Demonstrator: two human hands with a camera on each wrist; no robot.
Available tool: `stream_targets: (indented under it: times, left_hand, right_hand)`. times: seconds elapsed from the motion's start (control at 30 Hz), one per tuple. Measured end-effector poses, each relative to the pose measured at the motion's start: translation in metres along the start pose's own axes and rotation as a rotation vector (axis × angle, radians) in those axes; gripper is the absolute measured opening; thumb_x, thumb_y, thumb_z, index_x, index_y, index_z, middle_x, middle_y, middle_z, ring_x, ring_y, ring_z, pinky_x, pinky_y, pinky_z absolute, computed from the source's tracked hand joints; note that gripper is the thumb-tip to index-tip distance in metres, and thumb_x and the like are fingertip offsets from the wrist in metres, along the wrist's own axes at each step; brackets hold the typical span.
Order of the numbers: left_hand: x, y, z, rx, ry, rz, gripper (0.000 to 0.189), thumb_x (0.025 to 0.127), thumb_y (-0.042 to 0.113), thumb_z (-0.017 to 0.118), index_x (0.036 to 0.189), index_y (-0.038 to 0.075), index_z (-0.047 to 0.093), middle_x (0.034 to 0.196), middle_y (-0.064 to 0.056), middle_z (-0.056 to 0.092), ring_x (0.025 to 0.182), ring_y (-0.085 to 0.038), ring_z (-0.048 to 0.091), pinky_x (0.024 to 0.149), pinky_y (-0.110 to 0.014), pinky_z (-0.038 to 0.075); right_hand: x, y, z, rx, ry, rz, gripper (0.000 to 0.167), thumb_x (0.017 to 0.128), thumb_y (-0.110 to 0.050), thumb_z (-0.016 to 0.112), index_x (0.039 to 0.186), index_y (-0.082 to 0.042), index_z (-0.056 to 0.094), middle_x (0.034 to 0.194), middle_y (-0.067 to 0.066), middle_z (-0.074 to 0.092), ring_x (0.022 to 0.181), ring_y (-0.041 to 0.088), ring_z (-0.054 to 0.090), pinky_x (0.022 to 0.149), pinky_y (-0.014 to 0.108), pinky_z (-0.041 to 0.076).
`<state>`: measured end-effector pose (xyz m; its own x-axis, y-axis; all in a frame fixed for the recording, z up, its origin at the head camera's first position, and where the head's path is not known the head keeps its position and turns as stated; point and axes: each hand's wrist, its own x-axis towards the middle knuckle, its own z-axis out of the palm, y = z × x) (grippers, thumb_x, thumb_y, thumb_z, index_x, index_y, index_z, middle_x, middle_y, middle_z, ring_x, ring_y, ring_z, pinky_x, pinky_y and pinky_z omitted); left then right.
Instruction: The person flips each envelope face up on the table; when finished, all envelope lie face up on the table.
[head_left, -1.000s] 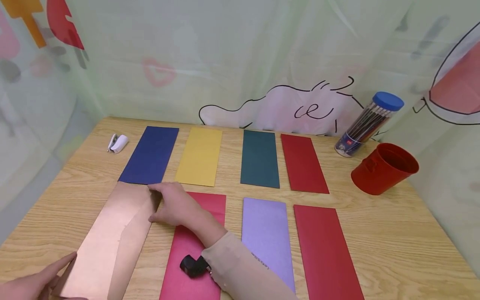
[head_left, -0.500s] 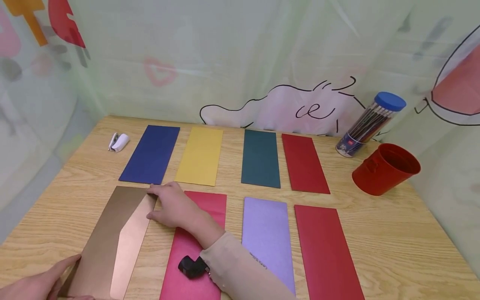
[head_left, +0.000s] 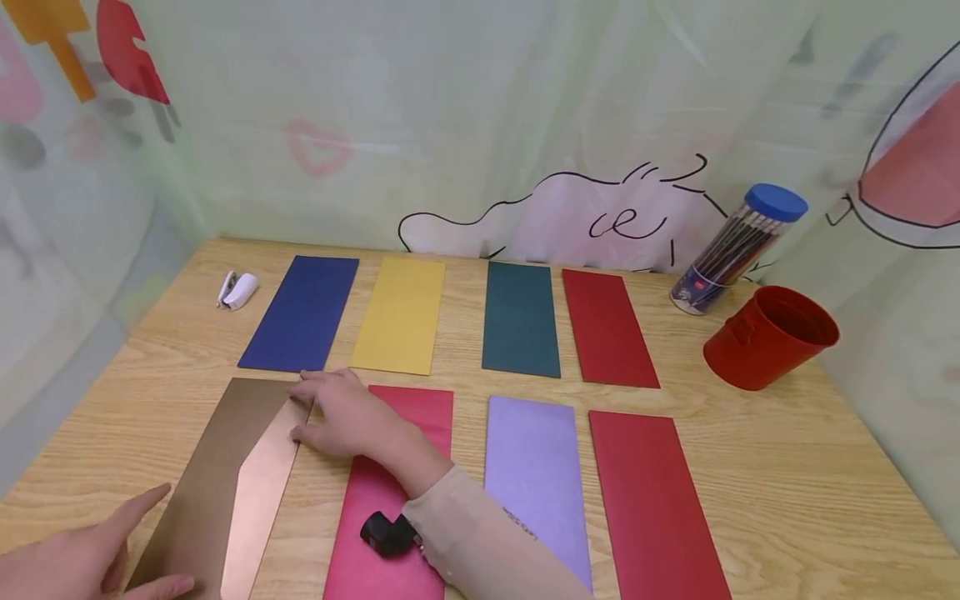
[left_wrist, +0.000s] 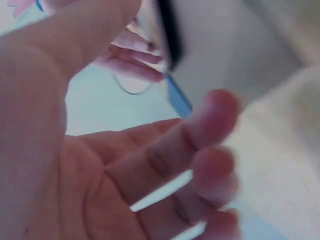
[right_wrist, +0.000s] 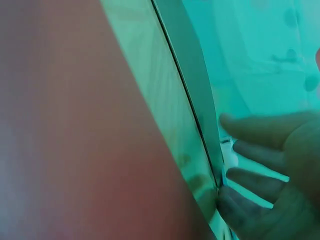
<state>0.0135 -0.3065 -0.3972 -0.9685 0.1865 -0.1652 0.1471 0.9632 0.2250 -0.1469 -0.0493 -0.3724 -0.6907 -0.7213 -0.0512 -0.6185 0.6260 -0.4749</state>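
A copper-coloured rectangular card with a bright, slant-edged lighter patch lies at the left of the table, its near end running out of the head view. My left hand is at the card's near left corner, thumb and forefinger spread apart. In the left wrist view, the fingers of my left hand are loosely bent and hold nothing. My right hand rests at the card's far right corner, fingertips over the corner and thumb beside the right edge. Its fingers are relaxed and spread in the right wrist view.
Behind lie blue, yellow, green and red cards. A pink card, partly under my right forearm, a purple card and another red card lie nearer. A white stapler, pencil tube and red bucket stand around.
The card has settled down flat and slightly nearer, away from the blue card. My left hand has let go of its near left edge and spread its fingers; my right hand has loosened at the corner.
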Motion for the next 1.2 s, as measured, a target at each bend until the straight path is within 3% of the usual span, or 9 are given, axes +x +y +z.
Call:
stream_targets:
  times: [0.1,0.2,0.33,0.5,0.63,0.83,0.97,1.2]
  left_hand:
    - [0.007,0.024,-0.019,0.02,0.133,0.033,0.084,0.079,0.056,0.08,0.14,0.007,0.049,0.065,0.018,0.035,0.047,0.001,0.029,0.045,-0.023,0.028]
    - [0.018,0.047,-0.037,0.005,0.259,0.166,0.078,0.077,0.052,0.083,0.138,0.012,0.055,0.072,0.023,0.038,0.051,0.005,0.029,0.047,-0.022,0.029]
    - [0.034,0.079,-0.058,-0.032,0.299,0.286,0.077,0.08,0.052,0.081,0.143,0.017,0.053,0.081,0.024,0.046,0.057,0.006,0.034,0.05,-0.022,0.034]
    - [0.046,0.111,-0.071,-0.133,0.296,0.354,0.083,0.083,0.056,0.078,0.152,0.027,0.043,0.093,0.022,0.053,0.069,0.006,0.046,0.054,-0.022,0.041]
    - [0.054,0.129,-0.071,-0.23,0.254,0.382,0.084,0.083,0.062,0.073,0.154,0.033,0.038,0.103,0.023,0.054,0.089,0.001,0.054,0.06,-0.023,0.047]
    - [0.061,0.148,-0.06,-0.335,0.094,0.354,0.093,0.078,0.074,0.069,0.155,0.035,0.035,0.111,0.02,0.056,0.096,-0.003,0.054,0.066,-0.025,0.05]
    - [0.065,0.154,-0.049,-0.343,0.015,0.378,0.094,0.076,0.073,0.072,0.154,0.033,0.038,0.114,0.021,0.057,0.099,-0.003,0.056,0.075,-0.029,0.053]
    - [0.072,0.155,-0.034,-0.358,-0.121,0.428,0.094,0.075,0.072,0.075,0.153,0.035,0.038,0.127,0.023,0.055,0.112,-0.002,0.055,0.09,-0.034,0.052]
  right_hand:
    - [-0.004,-0.001,-0.008,0.107,0.01,0.015,0.05,0.093,-0.026,0.074,0.14,-0.014,0.062,0.137,-0.005,0.06,0.132,0.008,0.048,0.106,0.018,0.034]
    - [-0.011,-0.003,-0.02,0.157,0.001,0.044,0.049,0.093,-0.027,0.074,0.139,-0.015,0.062,0.135,-0.008,0.06,0.13,0.006,0.049,0.103,0.018,0.037]
    - [-0.029,0.0,-0.038,0.171,-0.008,0.071,0.051,0.094,-0.028,0.073,0.141,-0.015,0.06,0.139,-0.005,0.057,0.132,0.009,0.048,0.105,0.022,0.038]
    - [-0.056,0.011,-0.058,0.187,0.002,0.135,0.058,0.091,-0.027,0.076,0.144,-0.013,0.056,0.142,-0.001,0.055,0.133,0.015,0.048,0.106,0.031,0.041]
    - [-0.074,0.025,-0.065,0.168,0.024,0.198,0.063,0.088,-0.029,0.079,0.144,-0.012,0.056,0.142,0.002,0.055,0.131,0.02,0.049,0.105,0.037,0.043]
    - [-0.097,0.046,-0.066,0.178,0.043,0.301,0.07,0.082,-0.028,0.085,0.144,-0.013,0.056,0.144,0.006,0.052,0.133,0.025,0.047,0.104,0.044,0.044]
    - [-0.108,0.057,-0.066,0.147,0.051,0.343,0.073,0.078,-0.029,0.088,0.143,-0.014,0.057,0.145,0.008,0.05,0.134,0.028,0.044,0.103,0.046,0.044]
    - [-0.112,0.068,-0.063,0.108,0.034,0.342,0.076,0.076,-0.03,0.09,0.141,-0.008,0.058,0.143,0.012,0.051,0.131,0.032,0.044,0.103,0.045,0.044]
